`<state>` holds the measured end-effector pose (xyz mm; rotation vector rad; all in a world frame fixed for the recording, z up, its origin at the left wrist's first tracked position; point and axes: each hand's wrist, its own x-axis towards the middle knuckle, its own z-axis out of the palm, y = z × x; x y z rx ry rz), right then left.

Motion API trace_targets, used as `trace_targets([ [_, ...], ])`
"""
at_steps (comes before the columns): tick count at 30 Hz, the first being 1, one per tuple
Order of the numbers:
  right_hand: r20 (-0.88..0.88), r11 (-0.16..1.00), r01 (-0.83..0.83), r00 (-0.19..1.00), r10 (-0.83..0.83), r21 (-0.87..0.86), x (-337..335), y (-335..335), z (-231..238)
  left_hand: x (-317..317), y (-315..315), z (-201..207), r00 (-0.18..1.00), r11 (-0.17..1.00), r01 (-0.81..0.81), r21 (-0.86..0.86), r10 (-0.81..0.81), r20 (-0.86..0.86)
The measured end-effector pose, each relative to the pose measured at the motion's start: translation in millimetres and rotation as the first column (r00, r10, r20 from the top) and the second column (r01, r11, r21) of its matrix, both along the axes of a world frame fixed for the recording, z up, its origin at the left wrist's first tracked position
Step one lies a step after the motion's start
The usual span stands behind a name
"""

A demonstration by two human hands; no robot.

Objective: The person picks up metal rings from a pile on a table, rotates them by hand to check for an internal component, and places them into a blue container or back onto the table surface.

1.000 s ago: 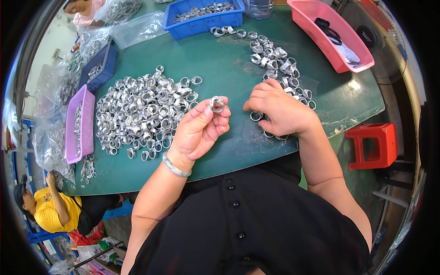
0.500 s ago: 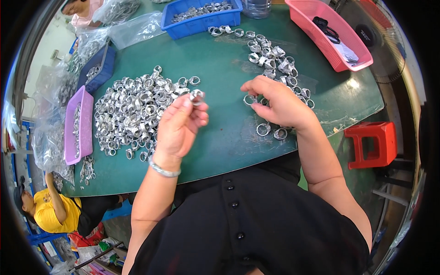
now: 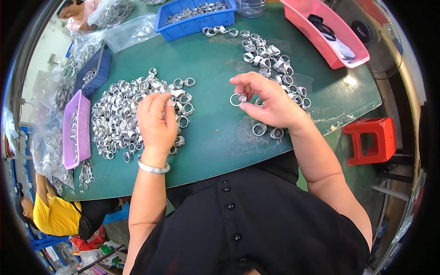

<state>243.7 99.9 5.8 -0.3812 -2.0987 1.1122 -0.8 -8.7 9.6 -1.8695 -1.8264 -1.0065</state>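
Silver-coloured metal rings form a broad pile (image 3: 117, 112) on the green table (image 3: 215, 151). My left hand (image 3: 158, 123), with a pale bangle on its wrist, lies over the right side of this pile. Its fingers are bent and close together, and their tips are partly hidden among the rings. My right hand (image 3: 268, 101) is closed, thumb and fingertips pinching a silver ring (image 3: 235, 100) above the table. Behind and beside it runs a loose band of rings (image 3: 263, 57). Two more rings (image 3: 259, 129) lie just below that hand.
A blue bin (image 3: 195, 20) of rings stands at the back. A purple basket (image 3: 84, 123) and a dark blue bin (image 3: 103, 68) line the left. At right are a pink basket (image 3: 316, 36) and a red stool (image 3: 371, 137). A person in yellow (image 3: 55, 215) is at lower left.
My left hand has moved left and down onto the pile; the ring it held up is no longer visible. My right hand has shifted slightly left with its ring.
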Motion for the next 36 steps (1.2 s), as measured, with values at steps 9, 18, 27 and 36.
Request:
trace_targets([
  [9,-0.178,0.889,-0.215,0.972,0.154,-0.405,-2,-6,0,60,9,3,0.851,0.878,0.472,-0.079,-0.43,0.301],
  [18,-0.148,0.686,-0.214,0.977,0.155,-0.695,-1,-3,4,77,10,3,0.755,0.82,0.556,-0.14,-0.427,0.499],
  [27,-0.164,0.598,-0.245,0.969,0.188,-0.763,-1,-3,3,74,8,-11,0.598,0.796,0.598,-0.096,-0.363,0.715],
  [36,-0.222,0.582,-0.31,0.95,0.219,-0.752,1,0,-1,74,8,-7,0.322,0.745,0.667,-0.034,-0.246,0.914],
])
